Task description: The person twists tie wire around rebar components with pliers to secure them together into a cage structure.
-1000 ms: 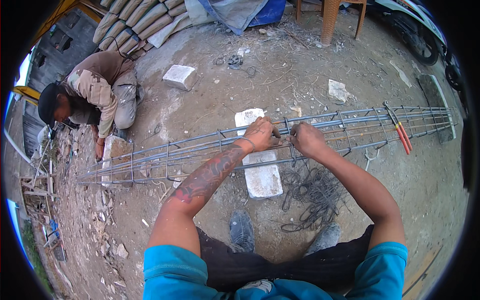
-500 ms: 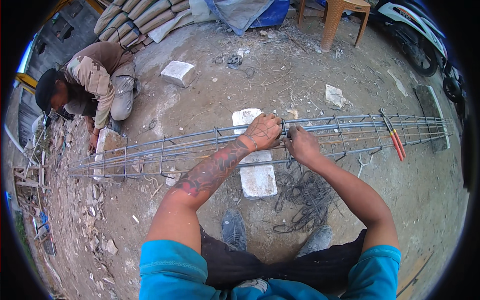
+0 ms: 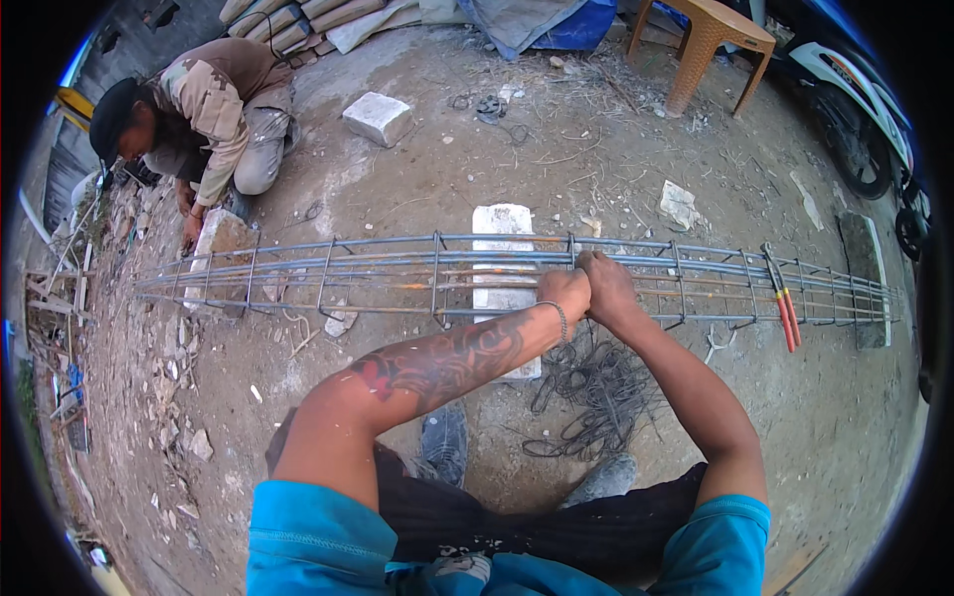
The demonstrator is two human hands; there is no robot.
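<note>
A long rebar cage [image 3: 497, 260] of grey and rusty bars with wire stirrups lies across in front of me. My left hand [image 3: 565, 290] is closed at the middle of the cage, low against the bars beside a stirrup [image 3: 571, 248]. Pressed against it on the right, my right hand [image 3: 608, 285] is also closed, its knuckles over the bars. Whatever the fingers pinch is hidden. Red-handled pincers [image 3: 786, 306] hang on the cage farther right. Below my hands a tangle of dark tie wire [image 3: 601, 397] lies on the ground.
Concrete blocks [image 3: 504, 221] sit under the cage, including one at the right end [image 3: 873, 333]. At far left a co-worker [image 3: 204, 109] crouches, hands by another block [image 3: 221, 238]. Beyond are a loose block [image 3: 379, 118], a brown plastic chair [image 3: 696, 50] and a motorbike [image 3: 860, 119].
My left hand has come down from the upper bars to the near side, beside my right hand, its forearm swinging lower. The view has shifted slightly.
</note>
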